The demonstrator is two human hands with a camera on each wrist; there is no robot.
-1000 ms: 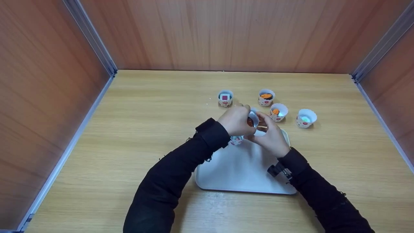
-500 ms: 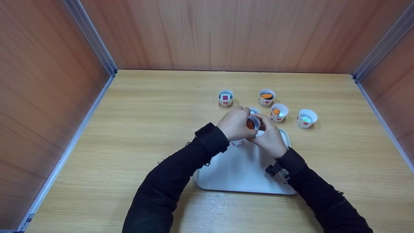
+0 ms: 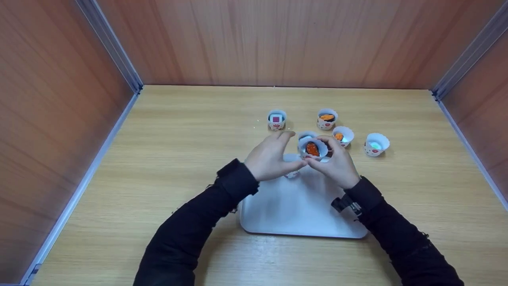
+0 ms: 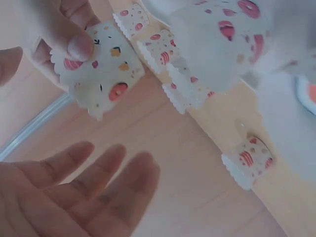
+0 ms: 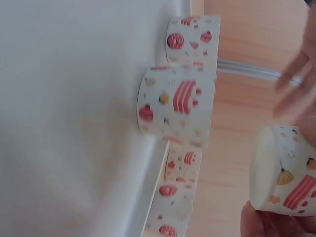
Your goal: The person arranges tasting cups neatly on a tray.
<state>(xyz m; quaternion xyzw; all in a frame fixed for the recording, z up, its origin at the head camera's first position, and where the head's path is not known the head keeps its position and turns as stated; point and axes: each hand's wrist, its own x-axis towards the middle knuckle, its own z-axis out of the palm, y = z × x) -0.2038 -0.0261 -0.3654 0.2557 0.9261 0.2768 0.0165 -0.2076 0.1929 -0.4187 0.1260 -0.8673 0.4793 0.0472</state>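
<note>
My right hand [image 3: 337, 167] grips a small printed paper cup [image 5: 289, 173] above the tray. Inside it lies a reddish-brown, bumpy piece [image 3: 312, 149], and the cup's mouth tips toward the head camera. To its left my left hand [image 3: 270, 157] is spread, holding nothing, with its thumb reaching toward the cup. In the left wrist view a gap shows between its fingers [image 4: 126, 182] and the held cup. The white tray [image 3: 297, 214] lies below. Another paper cup [image 3: 291, 157] stands on it, partly behind the left thumb, and a further cup [image 3: 306, 135] shows behind the held one.
Farther back stand several paper cups: one with a white and dark-red square piece [image 3: 276, 119], one with an orange and black piece [image 3: 327, 118], one with a small orange piece [image 3: 338, 136]. The rightmost cup [image 3: 373, 153] looks greenish inside. Wooden panels [image 3: 274, 43] enclose the table.
The left hand has let go of the cup, moved left and spread its fingers. The right hand keeps hold of the cup, whose contents now show more fully.
</note>
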